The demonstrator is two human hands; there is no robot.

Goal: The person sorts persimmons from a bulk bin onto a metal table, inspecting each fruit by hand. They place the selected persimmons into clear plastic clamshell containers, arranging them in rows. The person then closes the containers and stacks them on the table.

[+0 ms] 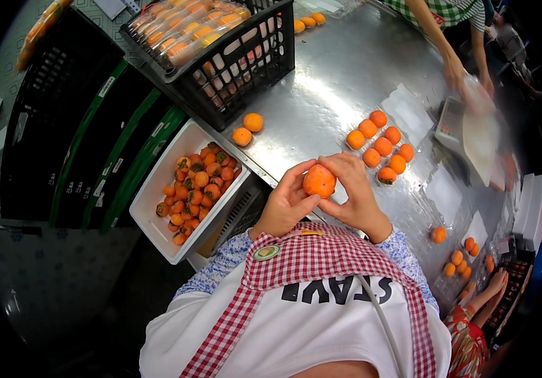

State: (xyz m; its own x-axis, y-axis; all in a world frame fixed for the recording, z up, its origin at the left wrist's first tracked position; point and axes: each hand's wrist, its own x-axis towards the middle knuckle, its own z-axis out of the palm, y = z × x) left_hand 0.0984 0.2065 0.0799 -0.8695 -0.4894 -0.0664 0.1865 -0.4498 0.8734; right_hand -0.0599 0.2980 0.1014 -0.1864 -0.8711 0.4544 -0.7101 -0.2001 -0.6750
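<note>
An orange persimmon (319, 181) is held between both hands over the near edge of the metal table (275, 104). My left hand (286, 198) has its fingers and thumb around one side of the fruit. On the other side, my right hand (353, 191) grips it with fingertips above and thumb below. To the right of the hands, several persimmons (383, 146) sit in rows in a clear plastic tray. Two more persimmons (247, 129) lie on the table, up and to the left. A white foam box (150, 212) at the left holds a pile of persimmons with green calyxes.
Packed fruit trays fill a black plastic crate (233, 94) at the upper left. Black and green crates (96, 141) stand farther left. A weighing scale (450, 127) is at the right, beside a co-worker's blurred hands (465, 82). Another person's hands (497, 282) show at the lower right, near more persimmons.
</note>
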